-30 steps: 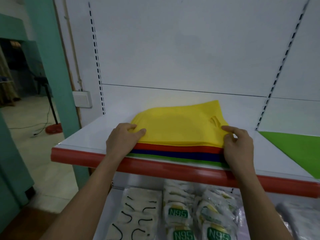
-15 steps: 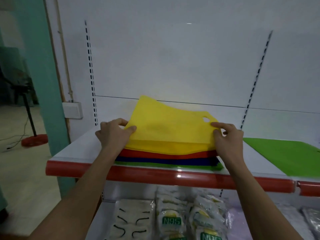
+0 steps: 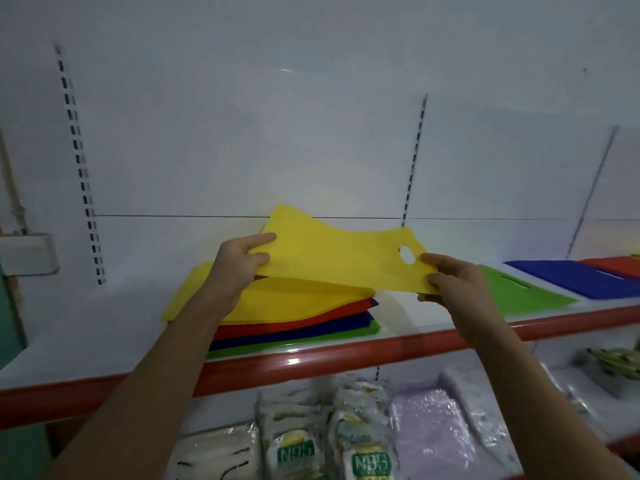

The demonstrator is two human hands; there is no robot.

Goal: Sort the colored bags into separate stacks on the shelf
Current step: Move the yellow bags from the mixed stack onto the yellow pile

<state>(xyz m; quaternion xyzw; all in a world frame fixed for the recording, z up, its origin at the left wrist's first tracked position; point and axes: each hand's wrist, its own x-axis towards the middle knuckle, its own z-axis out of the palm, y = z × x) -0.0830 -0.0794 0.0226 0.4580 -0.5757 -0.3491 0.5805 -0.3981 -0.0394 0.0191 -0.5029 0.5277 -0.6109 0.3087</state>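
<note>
Closest to me, on the lower shelf, I see crinkly clear packets of N95 masks [image 3: 366, 460] beside a soft lilac pack in plastic wrap [image 3: 429, 431]. Above them runs the glossy red front lip of the white shelf [image 3: 346, 355], its flat top smooth and matte. On that shelf my mixed stack [image 3: 294, 323] lies in flat layers, yellow on top, then red, dark blue and green at the bottom, the edges fanned out at the right. My left hand [image 3: 239, 261] pinches the left edge of the top yellow bag [image 3: 332, 258], thumb under and fingers over; my right hand [image 3: 450, 282] pinches its right edge just beside the oval handle cut-out. The bag is thin, limp sheet, raised off the stack and sagging in the middle. Further right on the shelf lie a green bag [image 3: 519, 292], then a blue bag [image 3: 571, 278] and a red bag [image 3: 613, 266], each flat. Behind stands a plain white back panel [image 3: 242, 133] with slotted uprights
</note>
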